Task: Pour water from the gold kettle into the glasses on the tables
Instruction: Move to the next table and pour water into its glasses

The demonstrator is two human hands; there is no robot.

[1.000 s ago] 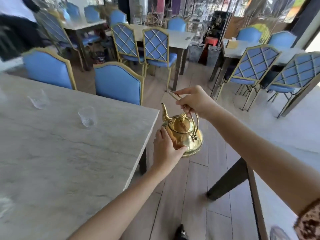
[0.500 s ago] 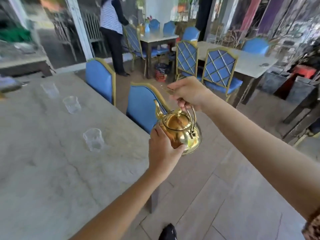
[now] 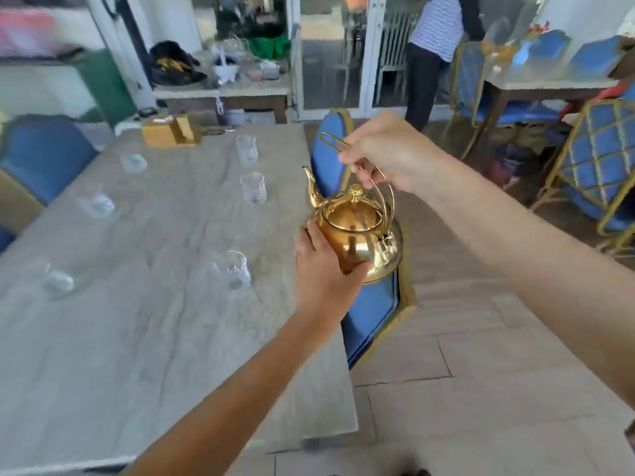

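The gold kettle [image 3: 357, 231] hangs upright in the air just past the right edge of the marble table [image 3: 144, 338], its spout pointing up and left. My right hand [image 3: 388, 149] grips its wire handle from above. My left hand [image 3: 323, 269] cups the kettle's body from the near side. Several clear glasses stand on the table: the nearest glass [image 3: 232, 269] is left of the kettle, a second glass [image 3: 253, 187] and a third glass [image 3: 246, 149] stand farther along the right side, and others, blurred, line the left side.
A blue chair with gold trim [image 3: 371, 314] is tucked at the table's right edge below the kettle. A wooden box [image 3: 168, 130] sits at the table's far end. More blue chairs [image 3: 598, 159] and a table stand at right. A person [image 3: 436, 46] stands at the back.
My view has swung left, so the table now stretches away ahead with more glasses in sight. The kettle stays held in both hands, close to the table's right edge.
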